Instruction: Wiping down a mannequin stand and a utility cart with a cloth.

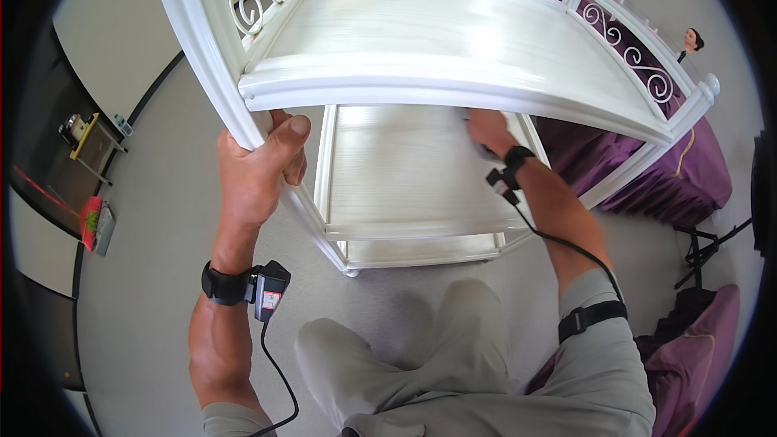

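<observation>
A white trolley with three shelves and scrollwork rails stands in front of me. My left hand (261, 164) is closed around its front left post (206, 54), just below the top shelf (425, 24). Under that shelf, my right hand (488, 132) reaches over the right part of the middle shelf (400, 176). A dark grey item, blurred and partly hidden, shows beneath the right hand; its kind is unclear. The top shelf's edge hides part of the right fingers. Below lies the bottom shelf (419, 250).
Purple cloth (655, 176) drapes a table behind the trolley at right, with small mannequin heads (692, 42) beyond. A black tripod (698, 255) stands at right. At left are a small yellow-edged table (85, 136), a bottle (123, 125) and a red item (91, 221) by the wall.
</observation>
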Demonstrator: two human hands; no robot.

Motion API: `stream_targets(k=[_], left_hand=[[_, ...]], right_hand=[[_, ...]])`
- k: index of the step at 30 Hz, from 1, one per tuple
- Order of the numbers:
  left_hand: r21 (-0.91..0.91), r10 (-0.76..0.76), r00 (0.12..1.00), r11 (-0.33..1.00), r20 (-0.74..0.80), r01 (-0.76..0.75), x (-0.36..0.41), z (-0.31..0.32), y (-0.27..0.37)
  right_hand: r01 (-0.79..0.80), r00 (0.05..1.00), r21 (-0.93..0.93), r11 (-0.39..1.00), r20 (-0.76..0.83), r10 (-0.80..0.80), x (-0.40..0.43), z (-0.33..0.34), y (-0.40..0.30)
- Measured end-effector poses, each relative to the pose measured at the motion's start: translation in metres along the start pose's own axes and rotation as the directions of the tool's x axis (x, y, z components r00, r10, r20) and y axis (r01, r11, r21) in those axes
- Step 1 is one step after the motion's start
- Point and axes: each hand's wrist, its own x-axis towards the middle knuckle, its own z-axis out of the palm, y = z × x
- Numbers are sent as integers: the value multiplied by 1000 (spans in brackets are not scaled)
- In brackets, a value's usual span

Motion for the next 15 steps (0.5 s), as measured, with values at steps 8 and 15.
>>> stream_targets(k=[8,15], left_hand=[[27,57,998,998,-20,-56,-8,2,-3],[-2,38,999,999,-28,-38,-10,6,0]], right_hand=[[462,851,283,840,126,-510,-38,-22,-192],[608,668,428,669,179,-722,-137,-52,-111]])
